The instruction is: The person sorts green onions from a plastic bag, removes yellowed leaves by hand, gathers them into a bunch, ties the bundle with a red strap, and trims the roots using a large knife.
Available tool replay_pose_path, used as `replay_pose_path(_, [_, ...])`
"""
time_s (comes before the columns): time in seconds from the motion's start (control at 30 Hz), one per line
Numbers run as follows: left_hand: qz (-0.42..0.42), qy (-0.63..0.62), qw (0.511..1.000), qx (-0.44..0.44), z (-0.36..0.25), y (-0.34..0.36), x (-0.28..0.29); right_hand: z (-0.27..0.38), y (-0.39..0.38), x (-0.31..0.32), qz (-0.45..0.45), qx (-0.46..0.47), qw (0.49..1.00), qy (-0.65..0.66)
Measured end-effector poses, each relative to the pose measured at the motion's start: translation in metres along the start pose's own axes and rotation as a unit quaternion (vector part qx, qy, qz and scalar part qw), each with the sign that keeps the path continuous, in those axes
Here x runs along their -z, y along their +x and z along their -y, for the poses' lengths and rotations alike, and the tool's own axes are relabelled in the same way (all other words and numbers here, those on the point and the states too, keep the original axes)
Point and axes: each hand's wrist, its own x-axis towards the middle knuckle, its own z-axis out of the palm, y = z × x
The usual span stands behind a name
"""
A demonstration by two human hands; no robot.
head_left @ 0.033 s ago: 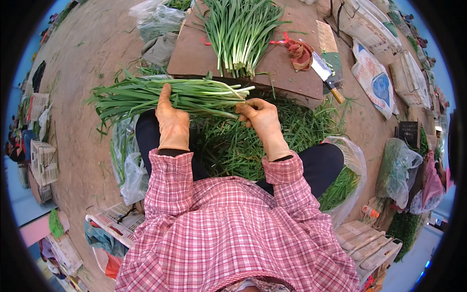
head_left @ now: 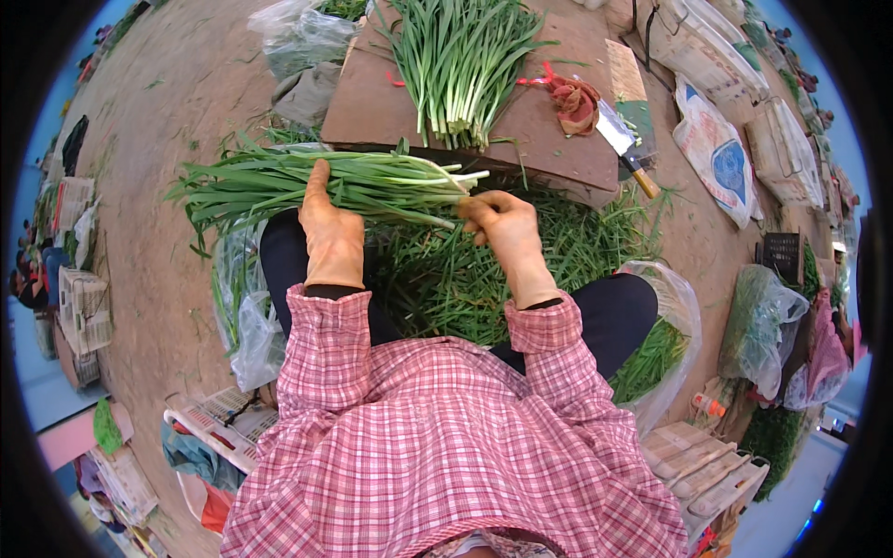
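Note:
A bunch of garlic chives (head_left: pixel 372 186) lies sideways across my left hand (head_left: pixel 330 228), leaves to the left and pale stem ends to the right. My left hand is closed round the bunch, its thumb on top. My right hand (head_left: pixel 502 223) is closed in a pinch at the stem ends; whatever is between its fingertips is too small to make out. Beyond them, a larger pile of garlic chives (head_left: pixel 460 74) rests on a brown board (head_left: pixel 367 116), stem ends towards me.
A cleaver (head_left: pixel 619 130) with a wooden handle lies at the board's right side, beside a red cloth bundle (head_left: pixel 574 104). Loose green trimmings (head_left: pixel 465 279) are heaped between my knees. Clear plastic bags (head_left: pixel 256 339) flank my legs. A white crate (head_left: pixel 223 423) stands at lower left.
My right hand has shifted slightly to the right, along the stem ends. The left hand and the bunch have hardly moved.

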Motion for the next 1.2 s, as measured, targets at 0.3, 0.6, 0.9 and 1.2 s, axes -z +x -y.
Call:
replay_pose_path(0.3, [-0.019, -0.017, 1.000, -0.017, -0.006, 0.002, 0.002, 0.056, -0.014, 0.000, -0.188, 0.494, 0.764, -0.371])
replay_pose_path(0.6, [-0.042, -0.036, 0.998, 0.038, -0.013, -0.018, -0.015, 0.031, 0.013, -0.001, -0.031, 0.357, 0.804, -0.476])
replay_pose_path(0.9, [-0.040, -0.121, 0.977, 0.171, -0.024, -0.023, -0.013, 0.002, -0.007, -0.058, 0.034, 0.240, 0.761, -0.601])
replay_pose_path(1.2, [0.142, 0.025, 0.963, 0.226, -0.038, 0.009, -0.024, 0.005, 0.026, -0.052, 0.274, -0.121, 0.954, -0.031])
